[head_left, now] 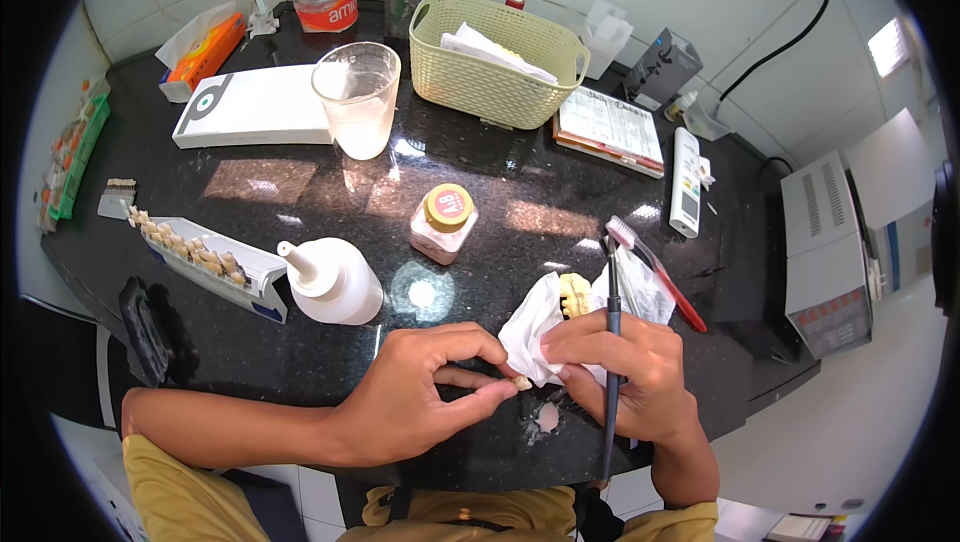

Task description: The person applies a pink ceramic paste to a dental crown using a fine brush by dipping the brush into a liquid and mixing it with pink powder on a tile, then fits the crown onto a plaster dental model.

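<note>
My left hand point(425, 397) pinches a tiny pale tooth-like piece point(522, 382) between thumb and forefinger, just above the black counter point(300, 342). My right hand point(625, 372) meets it there and grips a thin dark-handled tool point(612, 362) that stands almost upright, along with a crumpled white tissue point(528, 327). A yellowish dental cast point(576, 294) lies on the tissue just beyond my fingers. A small pink blob point(548, 418) sits on the counter under my hands.
A white squeeze bottle point(330, 282), a small jar of pink powder point(443, 223), a toothbrush with a red handle point(655, 272), a tray of tooth models point(205, 260), a plastic cup point(357, 97), a woven basket point(495, 57), a white remote-like device point(684, 182).
</note>
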Tool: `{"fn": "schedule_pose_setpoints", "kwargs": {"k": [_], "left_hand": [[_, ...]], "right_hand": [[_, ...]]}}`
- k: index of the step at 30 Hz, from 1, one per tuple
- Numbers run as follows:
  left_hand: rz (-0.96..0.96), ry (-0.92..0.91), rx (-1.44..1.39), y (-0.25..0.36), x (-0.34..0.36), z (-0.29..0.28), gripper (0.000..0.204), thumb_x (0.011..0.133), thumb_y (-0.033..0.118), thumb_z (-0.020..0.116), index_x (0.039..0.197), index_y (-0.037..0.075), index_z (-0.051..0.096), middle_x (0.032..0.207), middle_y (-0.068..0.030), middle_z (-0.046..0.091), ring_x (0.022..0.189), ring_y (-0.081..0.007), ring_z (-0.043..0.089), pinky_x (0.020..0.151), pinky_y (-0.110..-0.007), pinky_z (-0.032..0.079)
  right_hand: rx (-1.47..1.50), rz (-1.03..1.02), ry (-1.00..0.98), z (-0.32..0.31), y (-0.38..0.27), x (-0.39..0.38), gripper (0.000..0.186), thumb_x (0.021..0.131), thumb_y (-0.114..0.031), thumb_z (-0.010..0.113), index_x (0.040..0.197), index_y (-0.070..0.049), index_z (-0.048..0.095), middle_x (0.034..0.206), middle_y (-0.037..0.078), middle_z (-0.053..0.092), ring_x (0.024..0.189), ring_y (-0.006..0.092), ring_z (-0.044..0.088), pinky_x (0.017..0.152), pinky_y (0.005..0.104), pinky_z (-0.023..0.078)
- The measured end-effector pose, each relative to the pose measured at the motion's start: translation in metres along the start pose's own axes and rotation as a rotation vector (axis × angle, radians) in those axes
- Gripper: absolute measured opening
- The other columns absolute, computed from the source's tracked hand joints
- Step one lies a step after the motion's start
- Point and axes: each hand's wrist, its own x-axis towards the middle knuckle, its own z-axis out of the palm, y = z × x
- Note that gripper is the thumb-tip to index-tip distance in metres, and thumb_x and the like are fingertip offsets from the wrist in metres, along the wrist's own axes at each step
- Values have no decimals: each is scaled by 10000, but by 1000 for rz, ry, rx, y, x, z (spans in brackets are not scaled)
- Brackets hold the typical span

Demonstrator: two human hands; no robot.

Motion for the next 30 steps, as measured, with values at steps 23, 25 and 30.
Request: {"fn": "schedule_pose_setpoints", "kwargs": {"k": [23,25,30], "left_hand": [[-7,-40,36,-1,0,-2,199,861,-22,653,1054,-70,647,1072,-115,624,984,-146,644,845,-246,563],[-5,-33,21,-2,-1,-2,206,861,-25,653,1061,-71,646,1080,-117,622,983,-150,645,852,-252,564],[9,-38,12,-3,0,-2,213,862,-29,650,1070,-70,644,1087,-123,619,984,-160,648,861,-259,566]], "right_hand": [[116,115,37,9,-7,1,202,754,-49,765,926,-9,665,797,104,681,664,220,670,562,304,515],[109,104,4,9,-6,2,181,757,-44,761,908,-10,668,787,103,677,670,223,673,561,304,517],[120,54,11,11,-6,1,154,755,-29,756,883,-11,674,788,107,673,658,230,668,556,305,513]]}}
